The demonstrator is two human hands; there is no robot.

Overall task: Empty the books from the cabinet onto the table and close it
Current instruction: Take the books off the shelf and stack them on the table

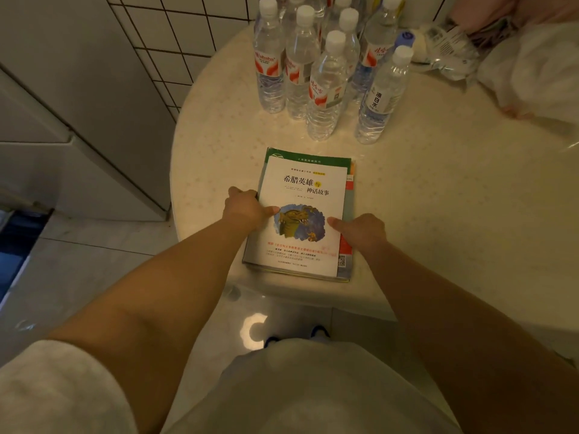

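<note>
A stack of books point(300, 214) lies flat on the round pale surface point(438, 214), close to its near edge. The top book has a white cover with dark lettering and a dragon picture; a green-edged cover shows beneath it at the far end, and other edges stick out on the right side.

Both hands hold the stack by its sides. The left hand point(247, 208) has its grip on the left edge — fingers curled down over the side, thumb lying on the top cover just beside the dragon picture. The right hand point(360, 230) grips the right edge in the same way, thumb on the cover and fingers wrapped down over the side. Whether the stack rests fully on the surface or is slightly lifted, I cannot tell.

Beyond the books, at the far side of the surface, stands a cluster of clear water bottles point(326, 73) with white caps, well apart from the stack. To the far right lie crumpled plastic bags point(526, 67). Left of the surface is a white cabinet point(78, 104) against a tiled wall point(175, 42). The person's shoes point(319, 332) show on the floor below — near the surface's edge.
</note>
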